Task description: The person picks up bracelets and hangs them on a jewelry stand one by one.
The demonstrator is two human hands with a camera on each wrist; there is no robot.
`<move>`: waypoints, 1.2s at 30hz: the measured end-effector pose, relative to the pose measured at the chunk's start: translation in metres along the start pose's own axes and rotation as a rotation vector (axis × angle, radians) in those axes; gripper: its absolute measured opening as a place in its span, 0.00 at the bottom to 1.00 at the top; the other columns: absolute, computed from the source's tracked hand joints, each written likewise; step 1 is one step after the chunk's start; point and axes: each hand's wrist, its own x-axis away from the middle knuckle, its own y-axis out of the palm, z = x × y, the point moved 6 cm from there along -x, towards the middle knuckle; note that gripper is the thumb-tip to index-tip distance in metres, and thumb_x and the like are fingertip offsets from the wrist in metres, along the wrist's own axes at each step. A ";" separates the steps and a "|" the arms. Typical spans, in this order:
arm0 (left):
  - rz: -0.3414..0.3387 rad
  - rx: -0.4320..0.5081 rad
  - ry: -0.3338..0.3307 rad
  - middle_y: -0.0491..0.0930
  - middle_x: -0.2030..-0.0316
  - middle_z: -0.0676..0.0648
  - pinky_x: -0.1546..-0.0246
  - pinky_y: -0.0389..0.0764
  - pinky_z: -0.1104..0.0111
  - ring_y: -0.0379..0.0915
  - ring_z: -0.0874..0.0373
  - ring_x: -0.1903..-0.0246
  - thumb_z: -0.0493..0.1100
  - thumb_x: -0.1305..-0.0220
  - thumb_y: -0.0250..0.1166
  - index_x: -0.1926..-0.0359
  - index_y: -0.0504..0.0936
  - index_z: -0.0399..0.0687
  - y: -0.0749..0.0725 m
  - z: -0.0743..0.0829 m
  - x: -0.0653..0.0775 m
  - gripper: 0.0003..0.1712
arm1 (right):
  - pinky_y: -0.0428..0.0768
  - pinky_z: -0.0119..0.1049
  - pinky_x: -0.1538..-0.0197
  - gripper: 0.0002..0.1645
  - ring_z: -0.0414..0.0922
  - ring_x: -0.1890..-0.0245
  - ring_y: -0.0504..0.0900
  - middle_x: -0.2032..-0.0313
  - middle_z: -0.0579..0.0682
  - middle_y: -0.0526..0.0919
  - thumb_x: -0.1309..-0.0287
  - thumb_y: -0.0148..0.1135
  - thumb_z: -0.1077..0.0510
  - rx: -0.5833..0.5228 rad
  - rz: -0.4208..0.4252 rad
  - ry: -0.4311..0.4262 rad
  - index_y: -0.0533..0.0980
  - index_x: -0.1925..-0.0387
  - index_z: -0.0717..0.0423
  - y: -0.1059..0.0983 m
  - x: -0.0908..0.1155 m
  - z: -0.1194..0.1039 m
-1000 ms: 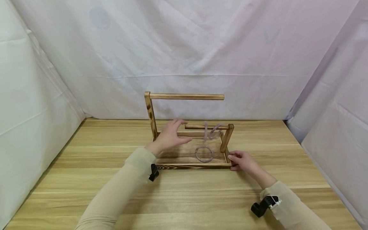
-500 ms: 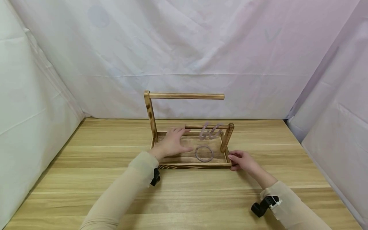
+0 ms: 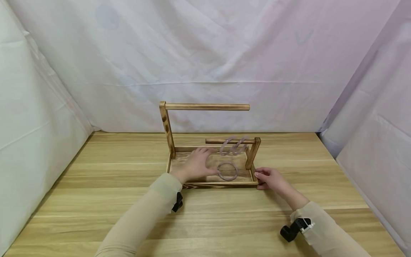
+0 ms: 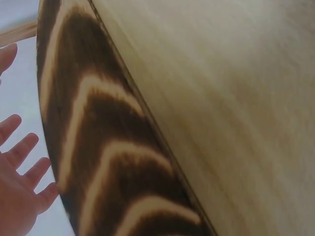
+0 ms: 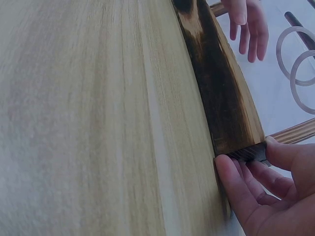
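In the head view a wooden stand has a shallow tray base [image 3: 221, 185], a tall post and a short post, each with a bar. Two pale purple bangles hang on the lower bar [image 3: 213, 141], the left bangle [image 3: 222, 150] overlapping the right bangle [image 3: 245, 145]. A third bangle [image 3: 237, 174] lies on the tray floor. Over the tray is my left hand [image 3: 198, 165], fingers spread and holding nothing, its thumb tip right at that bangle's left edge. My right hand [image 3: 271, 181] grips the tray's front right corner, thumb on top and fingers against the end [image 5: 266, 191].
The tall post [image 3: 167, 130] rises at the tray's left, and its upper bar [image 3: 207, 106] reaches right above the lower one. Wood-grain tabletop [image 3: 205, 221] surrounds the stand. A pale cloth [image 3: 205, 53] hangs behind, with more cloth at both sides.
My left hand has come down and right, from the lower bar's free end to the bangle on the tray floor. The left hanging bangle has swung round. My right hand stays put.
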 end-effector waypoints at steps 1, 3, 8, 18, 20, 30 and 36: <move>0.001 -0.008 0.005 0.65 0.35 0.46 0.33 0.57 0.49 0.58 0.46 0.35 0.62 0.51 0.68 0.34 0.64 0.54 0.002 0.000 -0.001 0.45 | 0.83 0.34 0.61 0.29 0.40 0.66 0.74 0.63 0.54 0.72 0.31 0.47 0.58 0.000 0.000 0.001 0.58 0.37 0.75 0.000 0.000 0.000; -0.003 -0.021 0.008 0.64 0.35 0.46 0.34 0.59 0.48 0.58 0.46 0.35 0.63 0.50 0.68 0.34 0.65 0.55 0.005 0.001 -0.002 0.44 | 0.83 0.34 0.61 0.29 0.40 0.66 0.74 0.63 0.54 0.72 0.31 0.47 0.58 0.003 -0.002 0.000 0.57 0.37 0.76 0.000 0.001 0.000; -0.011 -0.036 0.011 0.64 0.34 0.45 0.34 0.59 0.48 0.58 0.45 0.35 0.63 0.50 0.67 0.34 0.65 0.54 0.012 0.004 -0.004 0.44 | 0.83 0.35 0.61 0.29 0.41 0.66 0.74 0.63 0.54 0.72 0.31 0.47 0.58 0.004 0.000 -0.003 0.58 0.37 0.76 0.000 0.001 -0.001; -0.056 -0.075 0.039 0.64 0.34 0.46 0.33 0.55 0.46 0.56 0.42 0.34 0.65 0.49 0.65 0.34 0.64 0.57 0.023 0.011 -0.007 0.43 | 0.84 0.35 0.61 0.29 0.41 0.66 0.74 0.63 0.54 0.72 0.31 0.47 0.59 0.001 0.009 0.003 0.58 0.38 0.76 0.001 0.002 -0.002; -0.063 -0.079 0.058 0.64 0.34 0.46 0.33 0.54 0.46 0.56 0.42 0.34 0.65 0.48 0.65 0.34 0.65 0.56 0.025 0.013 -0.008 0.43 | 0.84 0.35 0.61 0.29 0.41 0.66 0.74 0.63 0.55 0.72 0.32 0.47 0.58 0.001 0.011 0.004 0.58 0.38 0.76 0.001 0.002 -0.001; -0.096 -0.120 0.093 0.63 0.33 0.45 0.32 0.54 0.48 0.56 0.44 0.33 0.65 0.48 0.65 0.34 0.66 0.54 0.031 0.027 -0.016 0.43 | 0.84 0.35 0.60 0.29 0.40 0.66 0.75 0.63 0.54 0.73 0.32 0.48 0.58 0.000 0.012 0.003 0.59 0.38 0.75 -0.001 -0.001 0.000; -0.126 -0.162 0.120 0.60 0.32 0.46 0.34 0.57 0.46 0.56 0.41 0.34 0.64 0.47 0.64 0.33 0.65 0.56 0.036 0.032 -0.023 0.42 | 0.84 0.35 0.61 0.29 0.40 0.67 0.75 0.64 0.53 0.73 0.32 0.48 0.58 -0.002 0.012 0.003 0.59 0.38 0.75 0.000 -0.001 0.000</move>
